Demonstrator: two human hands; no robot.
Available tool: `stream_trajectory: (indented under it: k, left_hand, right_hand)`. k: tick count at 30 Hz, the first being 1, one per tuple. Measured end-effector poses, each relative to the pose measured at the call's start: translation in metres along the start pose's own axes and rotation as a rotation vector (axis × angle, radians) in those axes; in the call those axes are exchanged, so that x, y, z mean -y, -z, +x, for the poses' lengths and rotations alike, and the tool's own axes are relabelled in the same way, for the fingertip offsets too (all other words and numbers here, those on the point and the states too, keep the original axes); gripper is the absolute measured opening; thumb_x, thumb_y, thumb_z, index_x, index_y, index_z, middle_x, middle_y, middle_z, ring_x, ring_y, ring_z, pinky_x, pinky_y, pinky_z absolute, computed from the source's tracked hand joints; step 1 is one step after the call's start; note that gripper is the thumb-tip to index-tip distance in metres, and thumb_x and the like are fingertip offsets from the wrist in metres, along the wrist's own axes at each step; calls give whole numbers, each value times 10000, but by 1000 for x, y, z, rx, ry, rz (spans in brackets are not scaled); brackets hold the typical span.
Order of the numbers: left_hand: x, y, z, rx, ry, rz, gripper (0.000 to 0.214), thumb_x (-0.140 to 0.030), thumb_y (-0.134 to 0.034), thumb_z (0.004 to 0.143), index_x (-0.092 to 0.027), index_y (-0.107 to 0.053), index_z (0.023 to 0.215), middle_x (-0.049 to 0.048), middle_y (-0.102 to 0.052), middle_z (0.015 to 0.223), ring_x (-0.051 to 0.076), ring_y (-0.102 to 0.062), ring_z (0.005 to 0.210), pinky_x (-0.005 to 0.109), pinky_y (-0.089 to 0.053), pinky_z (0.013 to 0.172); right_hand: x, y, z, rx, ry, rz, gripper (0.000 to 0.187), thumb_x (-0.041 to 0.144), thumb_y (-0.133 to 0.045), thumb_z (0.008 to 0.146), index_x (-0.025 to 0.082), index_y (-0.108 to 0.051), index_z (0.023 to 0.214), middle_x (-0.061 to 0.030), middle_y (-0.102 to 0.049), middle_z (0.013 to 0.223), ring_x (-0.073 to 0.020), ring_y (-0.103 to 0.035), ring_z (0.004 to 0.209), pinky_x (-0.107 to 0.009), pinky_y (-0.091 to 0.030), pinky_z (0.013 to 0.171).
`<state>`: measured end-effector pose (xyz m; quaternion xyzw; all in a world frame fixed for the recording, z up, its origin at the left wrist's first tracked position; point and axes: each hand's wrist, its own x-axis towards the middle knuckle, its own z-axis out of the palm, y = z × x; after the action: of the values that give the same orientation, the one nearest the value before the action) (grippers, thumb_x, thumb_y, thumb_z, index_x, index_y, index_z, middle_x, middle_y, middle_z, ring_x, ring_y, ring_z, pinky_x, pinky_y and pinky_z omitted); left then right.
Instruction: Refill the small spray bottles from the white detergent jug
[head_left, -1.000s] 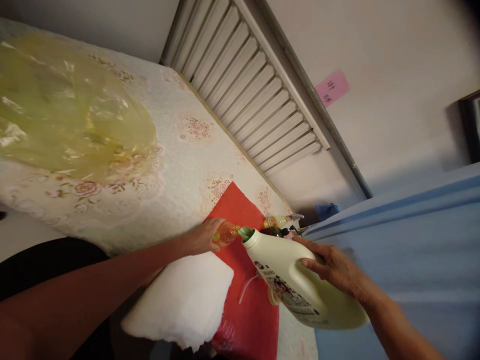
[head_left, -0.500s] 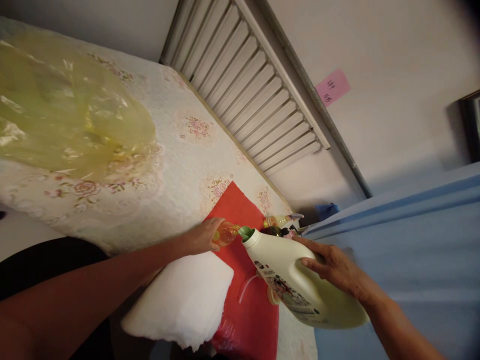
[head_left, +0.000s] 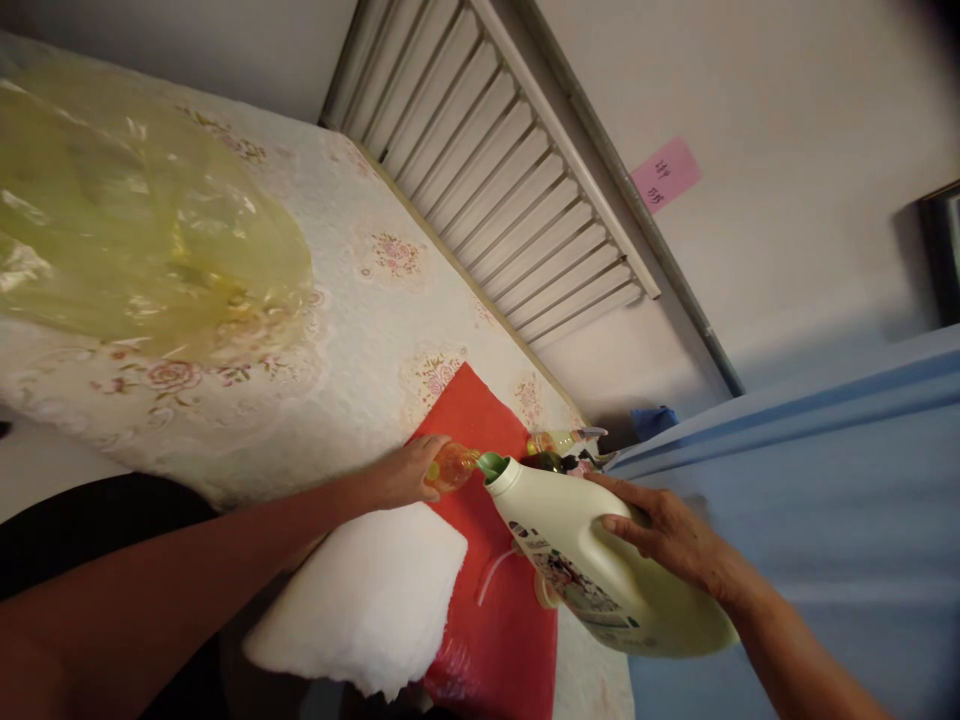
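My left hand (head_left: 412, 472) is closed around a small clear bottle (head_left: 454, 467) with an orange-yellow tint, tilted with its mouth to the right. In my right hand (head_left: 667, 530) is a large pale green detergent jug (head_left: 592, 560), gripped by its handle and tipped to the left. The jug's green spout (head_left: 493, 466) meets the small bottle's mouth, or nearly so; I cannot tell whether liquid is flowing. Beneath both lies a red mat (head_left: 487, 420). A round pale cap (head_left: 547, 590) shows partly behind the jug, near a thin white tube (head_left: 495, 577).
A white fluffy cloth (head_left: 367, 600) lies by my left forearm. Other bottles (head_left: 553, 442) stand behind the jug. A yellow plastic bag (head_left: 150, 220) rests on the floral tablecloth (head_left: 352, 330). A radiator (head_left: 495, 170) lines the wall, and a blue curtain (head_left: 825, 500) hangs at right.
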<state>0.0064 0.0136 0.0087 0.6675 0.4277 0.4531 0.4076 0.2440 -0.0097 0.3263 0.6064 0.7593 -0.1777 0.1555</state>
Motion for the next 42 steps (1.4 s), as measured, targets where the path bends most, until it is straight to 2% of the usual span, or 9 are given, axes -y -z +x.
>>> stream_trajectory:
  k: [10, 19, 30, 35, 40, 42]
  left_hand:
    - [2, -2, 1, -1, 25, -4, 769, -162, -718, 615, -219, -453, 1335, 109, -563, 1342, 310, -534, 1263, 414, -477, 1038]
    - [-4, 3, 0, 20, 39, 1, 738, -202, -717, 622, -235, -470, 1317, 90, -588, 1275, 302, -566, 1209, 395, -507, 982]
    - [-5, 4, -1, 22, 19, 12, 716, -191, -706, 626, -236, -472, 1301, 85, -584, 1277, 291, -554, 1218, 400, -485, 1021]
    - [-10, 7, -1, 29, 23, -5, 673, -180, -702, 621, -231, -489, 1258, 88, -591, 1245, 289, -568, 1192, 402, -492, 1001]
    - [-11, 8, -2, 37, 56, 0, 658, -198, -696, 623, -234, -498, 1250, 91, -576, 1304, 313, -551, 1235, 412, -487, 1007]
    - [-10, 8, -2, 35, 53, -2, 654, -199, -701, 621, -234, -502, 1243, 89, -585, 1291, 315, -557, 1227, 415, -493, 1000]
  right_hand:
    - [-5, -1, 2, -5, 12, -8, 676, 637, -535, 877, 253, -536, 1435, -52, -742, 1147, -306, -691, 923, -433, -549, 827]
    - [-2, 1, 0, -7, -1, -22, 660, 628, -542, 873, 269, -545, 1428, -35, -757, 1095, -291, -693, 877, -422, -547, 817]
    - [1, 0, 1, -17, 1, -27, 685, 661, -537, 853, 264, -570, 1410, -39, -763, 1087, -288, -705, 838, -417, -560, 806]
    - [-1, 0, 2, -10, 16, -49, 648, 638, -532, 869, 276, -570, 1406, -36, -759, 1105, -310, -699, 943, -426, -550, 846]
    - [-1, 1, 2, -11, -7, -56, 649, 612, -542, 875, 275, -545, 1430, -29, -764, 1077, -294, -703, 888, -428, -548, 840]
    - [-1, 1, 2, -9, -3, -48, 639, 605, -546, 878, 271, -552, 1423, -32, -759, 1102, -299, -699, 930, -429, -542, 862]
